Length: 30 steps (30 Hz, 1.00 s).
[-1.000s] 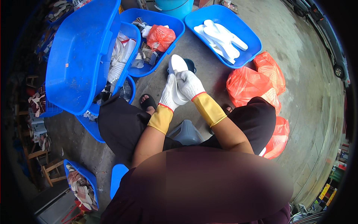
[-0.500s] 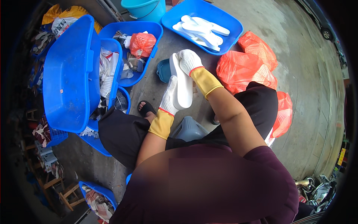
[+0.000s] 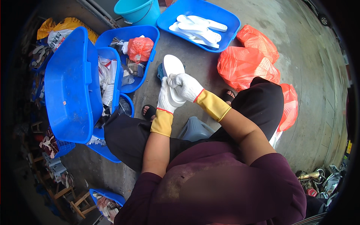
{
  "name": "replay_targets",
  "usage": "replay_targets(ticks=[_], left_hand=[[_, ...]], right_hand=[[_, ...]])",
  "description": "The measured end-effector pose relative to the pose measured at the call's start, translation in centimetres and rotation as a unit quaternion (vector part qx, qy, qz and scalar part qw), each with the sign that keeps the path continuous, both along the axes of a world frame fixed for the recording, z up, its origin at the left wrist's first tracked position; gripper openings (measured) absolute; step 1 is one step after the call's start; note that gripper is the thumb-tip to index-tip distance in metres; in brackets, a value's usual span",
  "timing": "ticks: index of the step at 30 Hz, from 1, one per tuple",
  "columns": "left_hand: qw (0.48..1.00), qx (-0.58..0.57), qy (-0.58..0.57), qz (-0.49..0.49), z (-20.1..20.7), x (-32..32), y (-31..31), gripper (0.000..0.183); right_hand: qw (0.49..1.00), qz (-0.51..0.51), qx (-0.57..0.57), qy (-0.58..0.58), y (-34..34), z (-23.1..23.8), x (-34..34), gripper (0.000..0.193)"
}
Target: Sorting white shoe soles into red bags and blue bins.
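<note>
While the left hand (image 3: 164, 98), in a white knitted glove, clasped the near part of a white shoe sole (image 3: 173, 64), the similarly gloved right hand (image 3: 183, 87) was curled tight against its middle; whether those fingers pinched anything could not be told. The sole was held over the floor ahead of the knees, partly hiding a small blue container (image 3: 160, 71). It was judged light, firm yet slightly flexible, probably slick-faced, and best grasped by its side edges. It showed no legible label; a yellow-and-white sack (image 3: 57, 39) bore dark print.
</note>
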<state>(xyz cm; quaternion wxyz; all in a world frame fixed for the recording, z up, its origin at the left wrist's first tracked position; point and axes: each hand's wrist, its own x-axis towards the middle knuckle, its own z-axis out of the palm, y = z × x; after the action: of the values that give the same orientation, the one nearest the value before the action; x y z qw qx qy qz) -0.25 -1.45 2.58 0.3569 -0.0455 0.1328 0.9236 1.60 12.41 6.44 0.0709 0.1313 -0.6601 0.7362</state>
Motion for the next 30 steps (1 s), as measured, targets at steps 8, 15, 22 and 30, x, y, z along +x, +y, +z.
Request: replay_targets(ticks=[8, 15, 22, 30], left_hand=[[0.989, -0.091, 0.055, -0.101, 4.4, 2.4, 3.2, 0.070], [0.993, -0.117, 0.032, 0.000, 2.5, 0.8, 2.9, 0.069], [0.988, -0.145, 0.052, -0.005, 0.7, 0.3, 2.2, 0.068], [0.984, -0.117, -0.052, -0.126, 3.9, 3.6, 6.0, 0.069]], right_hand=[[0.880, -0.183, 0.439, 0.020, 6.7, 0.6, -6.2, 0.013], [0.867, -0.099, 0.481, -0.081, 4.8, -0.4, -0.5, 0.021], [0.920, -0.029, 0.380, -0.090, 1.8, 1.0, 4.9, 0.021], [0.906, -0.220, 0.360, -0.033, 7.6, -1.2, -5.2, 0.022]])
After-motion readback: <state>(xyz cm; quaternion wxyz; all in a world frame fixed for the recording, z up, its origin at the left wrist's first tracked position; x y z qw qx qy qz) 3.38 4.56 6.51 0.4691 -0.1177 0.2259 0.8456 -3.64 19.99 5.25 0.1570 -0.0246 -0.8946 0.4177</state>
